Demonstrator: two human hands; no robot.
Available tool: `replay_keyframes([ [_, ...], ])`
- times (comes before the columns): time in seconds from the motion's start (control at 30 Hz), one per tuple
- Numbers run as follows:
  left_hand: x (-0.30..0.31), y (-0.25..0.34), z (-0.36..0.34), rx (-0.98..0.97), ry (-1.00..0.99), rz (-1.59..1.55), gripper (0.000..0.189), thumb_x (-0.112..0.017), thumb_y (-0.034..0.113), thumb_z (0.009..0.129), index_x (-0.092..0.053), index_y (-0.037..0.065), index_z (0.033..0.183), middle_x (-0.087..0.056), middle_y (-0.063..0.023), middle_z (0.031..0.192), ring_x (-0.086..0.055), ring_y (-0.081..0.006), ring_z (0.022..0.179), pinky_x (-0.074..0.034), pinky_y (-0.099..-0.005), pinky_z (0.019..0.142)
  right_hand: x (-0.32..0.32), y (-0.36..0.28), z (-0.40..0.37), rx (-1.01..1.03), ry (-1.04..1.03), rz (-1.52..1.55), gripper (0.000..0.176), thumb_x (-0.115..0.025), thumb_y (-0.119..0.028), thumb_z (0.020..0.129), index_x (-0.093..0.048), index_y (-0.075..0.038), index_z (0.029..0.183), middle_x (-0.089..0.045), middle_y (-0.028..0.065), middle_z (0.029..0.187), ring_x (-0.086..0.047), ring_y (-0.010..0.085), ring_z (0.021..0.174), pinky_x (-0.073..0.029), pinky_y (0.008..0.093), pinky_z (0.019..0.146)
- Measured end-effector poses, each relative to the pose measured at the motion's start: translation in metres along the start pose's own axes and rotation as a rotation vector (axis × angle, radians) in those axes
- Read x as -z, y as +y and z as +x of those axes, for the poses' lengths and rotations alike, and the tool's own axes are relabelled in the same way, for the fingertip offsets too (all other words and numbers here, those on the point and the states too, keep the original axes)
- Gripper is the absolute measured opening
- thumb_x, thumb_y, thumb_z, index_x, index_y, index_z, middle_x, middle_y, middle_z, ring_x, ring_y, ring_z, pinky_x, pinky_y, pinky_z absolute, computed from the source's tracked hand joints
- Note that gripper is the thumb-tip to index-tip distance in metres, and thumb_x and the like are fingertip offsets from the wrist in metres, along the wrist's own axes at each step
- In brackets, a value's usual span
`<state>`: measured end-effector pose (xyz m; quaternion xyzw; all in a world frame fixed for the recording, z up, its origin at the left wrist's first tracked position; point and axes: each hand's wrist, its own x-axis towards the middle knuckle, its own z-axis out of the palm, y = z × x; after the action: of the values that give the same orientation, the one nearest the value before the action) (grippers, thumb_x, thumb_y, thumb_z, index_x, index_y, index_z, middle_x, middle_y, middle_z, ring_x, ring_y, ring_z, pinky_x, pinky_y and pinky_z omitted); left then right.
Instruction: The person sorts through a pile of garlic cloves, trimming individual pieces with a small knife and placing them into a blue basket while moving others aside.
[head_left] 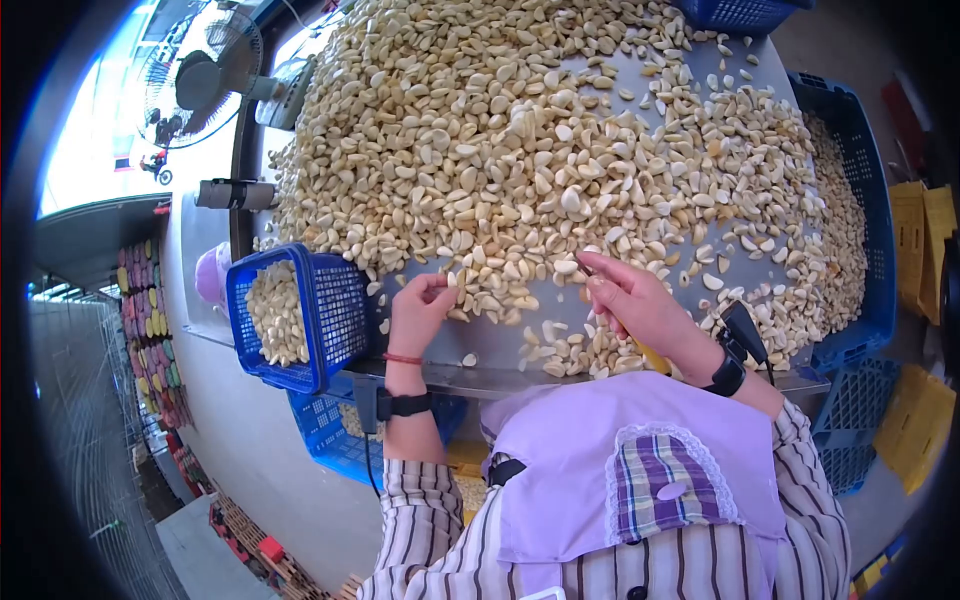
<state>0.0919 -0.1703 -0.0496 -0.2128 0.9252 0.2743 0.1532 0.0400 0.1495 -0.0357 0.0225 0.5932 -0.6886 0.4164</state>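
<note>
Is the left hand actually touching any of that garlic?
Touching. The head view shows the left hand with its fingertips pinched around a garlic clove at the near edge of the garlic pile.

This is a food-processing workshop. A vast heap of peeled garlic cloves (520, 130) covers a grey sorting table (500, 345) across the upper middle. Blue plastic crates (340, 310) hang at its edges. A wall fan (200, 80) sits upper left, and yellow crates (915, 425) are stacked at the right.
</note>
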Motion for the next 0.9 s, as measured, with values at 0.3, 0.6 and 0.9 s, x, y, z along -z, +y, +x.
replay_keyframes([
  [0.3,-0.021,0.014,0.024,-0.188,0.195,-0.376,0.014,-0.064,0.013,0.081,-0.064,0.003,0.091,-0.066,-0.0101,0.082,-0.065,-0.0263,0.075,-0.051,-0.0327,0.063,-0.007,0.001,0.002,0.009,-0.020,-0.021,0.044,-0.052,-0.025,0.094,-0.047,-0.011,0.135,-0.054,-0.0007,0.074,-0.045,0.0024,0.052,-0.040,0.0187,0.047],
  [0.6,-0.013,0.032,0.025,-0.124,-0.053,-0.178,0.011,-0.062,0.012,0.083,-0.064,0.002,0.087,-0.062,-0.0073,0.072,-0.059,-0.0167,0.057,-0.047,-0.0296,0.053,-0.003,-0.004,-0.003,0.047,0.037,-0.011,0.044,-0.054,-0.025,0.093,-0.048,-0.009,0.134,-0.055,-0.0001,0.076,-0.047,0.0029,0.058,-0.040,0.0198,0.052],
  [0.9,-0.042,0.105,-0.044,0.009,-0.320,-1.672,0.015,-0.058,0.005,0.085,-0.056,0.007,0.100,-0.059,-0.0027,0.076,-0.043,-0.0062,0.056,-0.033,-0.0186,0.048,-0.014,-0.014,-0.013,0.452,-0.033,-0.403,0.056,-0.059,-0.026,0.088,-0.040,-0.008,0.138,-0.063,0.0152,0.100,-0.060,0.0193,0.068,-0.046,0.0295,0.064],
])
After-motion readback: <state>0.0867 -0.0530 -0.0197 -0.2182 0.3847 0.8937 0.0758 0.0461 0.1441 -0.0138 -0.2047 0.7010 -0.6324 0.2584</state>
